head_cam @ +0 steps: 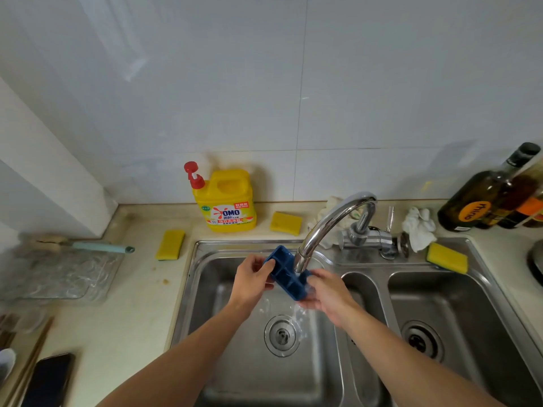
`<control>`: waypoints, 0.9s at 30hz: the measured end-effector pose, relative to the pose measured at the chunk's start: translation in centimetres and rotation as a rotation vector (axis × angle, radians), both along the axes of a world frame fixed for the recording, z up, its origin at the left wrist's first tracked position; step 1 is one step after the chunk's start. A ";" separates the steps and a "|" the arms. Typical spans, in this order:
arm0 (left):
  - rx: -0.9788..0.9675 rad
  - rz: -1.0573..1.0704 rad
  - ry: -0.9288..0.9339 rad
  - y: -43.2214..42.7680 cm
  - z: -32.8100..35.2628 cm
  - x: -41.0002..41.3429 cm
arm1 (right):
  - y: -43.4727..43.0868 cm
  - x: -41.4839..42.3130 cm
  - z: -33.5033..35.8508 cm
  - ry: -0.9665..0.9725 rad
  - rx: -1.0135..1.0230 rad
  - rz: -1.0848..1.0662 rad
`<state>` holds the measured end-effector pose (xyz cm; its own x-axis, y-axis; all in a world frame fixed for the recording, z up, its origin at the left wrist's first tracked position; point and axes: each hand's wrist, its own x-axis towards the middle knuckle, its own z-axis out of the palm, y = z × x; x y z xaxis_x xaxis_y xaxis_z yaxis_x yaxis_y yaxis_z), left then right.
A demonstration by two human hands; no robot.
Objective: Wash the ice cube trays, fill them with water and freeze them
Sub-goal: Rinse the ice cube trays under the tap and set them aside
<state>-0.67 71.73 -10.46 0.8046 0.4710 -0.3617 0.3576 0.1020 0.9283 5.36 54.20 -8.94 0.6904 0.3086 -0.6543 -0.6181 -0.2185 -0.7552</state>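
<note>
A blue ice cube tray (284, 274) is held tilted under the spout of the chrome faucet (329, 224), above the left basin of the steel sink (202, 292). My left hand (251, 284) grips the tray's left end. My right hand (327, 293) holds its lower right end. Water runs off the tray and splashes near the drain (282, 335). Part of the tray is hidden behind the spout and my fingers.
A yellow detergent jug (224, 201) stands behind the sink. Yellow sponges lie at the counter's left (170, 244), back (285, 223) and sink's right rim (446, 257). Dark bottles (484, 198) stand at right. A clear tray (58, 274), brush (88, 245) and phone (47, 380) lie at left.
</note>
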 end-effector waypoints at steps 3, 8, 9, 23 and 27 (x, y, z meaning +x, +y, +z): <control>-0.069 0.003 0.043 0.0 -0.7 -0.1 | -0.4 0.3 0.4 -0.138 -0.042 -0.030; -0.220 -0.008 0.119 -0.8 -1.8 0.3 | -0.7 0.2 1.6 -0.347 -0.073 -0.021; -0.241 -0.016 0.132 -1.1 -2.1 0.4 | -0.7 0.2 1.8 -0.391 -0.082 -0.015; -0.261 -0.304 0.382 -2.7 -2.3 -0.3 | -1.2 0.3 2.2 -0.523 -0.245 0.039; -0.227 -0.346 0.401 -2.7 -1.9 -0.3 | -1.0 0.4 2.3 -0.497 -0.235 0.026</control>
<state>-1.01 69.00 -12.40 0.6767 0.0798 -0.7319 0.7254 0.0976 0.6814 5.81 53.23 -6.63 0.9280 0.2141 -0.3050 -0.1919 -0.4271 -0.8836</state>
